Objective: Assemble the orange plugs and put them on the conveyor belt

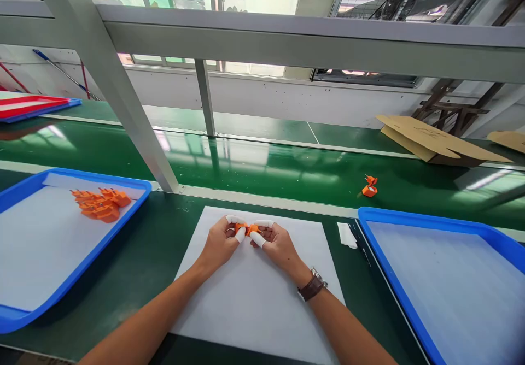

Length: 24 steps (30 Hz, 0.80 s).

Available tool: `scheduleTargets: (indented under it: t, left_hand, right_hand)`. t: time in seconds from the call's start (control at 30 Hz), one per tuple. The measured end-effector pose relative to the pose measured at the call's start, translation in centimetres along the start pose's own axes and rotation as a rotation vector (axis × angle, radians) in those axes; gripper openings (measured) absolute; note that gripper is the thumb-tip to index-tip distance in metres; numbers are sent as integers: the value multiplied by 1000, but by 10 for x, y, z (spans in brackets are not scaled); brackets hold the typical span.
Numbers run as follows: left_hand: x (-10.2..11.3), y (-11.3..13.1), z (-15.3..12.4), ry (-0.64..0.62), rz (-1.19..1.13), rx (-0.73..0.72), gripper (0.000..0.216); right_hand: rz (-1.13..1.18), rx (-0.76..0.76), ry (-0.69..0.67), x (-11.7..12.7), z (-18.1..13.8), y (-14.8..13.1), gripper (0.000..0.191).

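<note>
Over a white paper sheet (254, 294) my two hands meet, with white covers on the thumbs and forefingers. My left hand (221, 240) pinches an orange plug (239, 227). A second orange plug (253, 228) is pinched in my right hand (281, 245), close beside the first. Fingers hide parts of both, and I cannot tell whether they touch. Several orange plugs with metal pins (100, 206) lie heaped in the blue tray (135, 201) on the left.
Two orange pieces (369, 190) lie on the shiny green belt (287, 174) behind the table. On the right are a blue-rimmed tray (410, 216), a white scrap (346, 235) and a dark pen-like item (361, 242). A metal post (131, 113) slants up at the left; cardboard (438, 138) lies behind.
</note>
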<state>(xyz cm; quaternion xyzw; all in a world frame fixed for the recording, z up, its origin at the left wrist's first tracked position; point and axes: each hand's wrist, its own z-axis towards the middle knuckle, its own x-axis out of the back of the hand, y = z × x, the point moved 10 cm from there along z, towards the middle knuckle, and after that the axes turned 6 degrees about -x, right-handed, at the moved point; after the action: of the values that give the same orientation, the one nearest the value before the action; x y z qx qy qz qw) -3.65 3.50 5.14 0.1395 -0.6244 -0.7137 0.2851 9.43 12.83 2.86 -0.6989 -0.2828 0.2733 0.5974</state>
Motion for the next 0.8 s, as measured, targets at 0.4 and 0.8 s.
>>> scheduleTargets:
  t: [0.4,0.8]
  left_hand:
    - [-12,6,-4,-192,16,-49,34]
    - [-21,26,-10,-165,404,-387,32]
  right_hand:
    - [-244,274,97,0,-13,-34,18]
    - [-349,334,110,2,-15,-37,19]
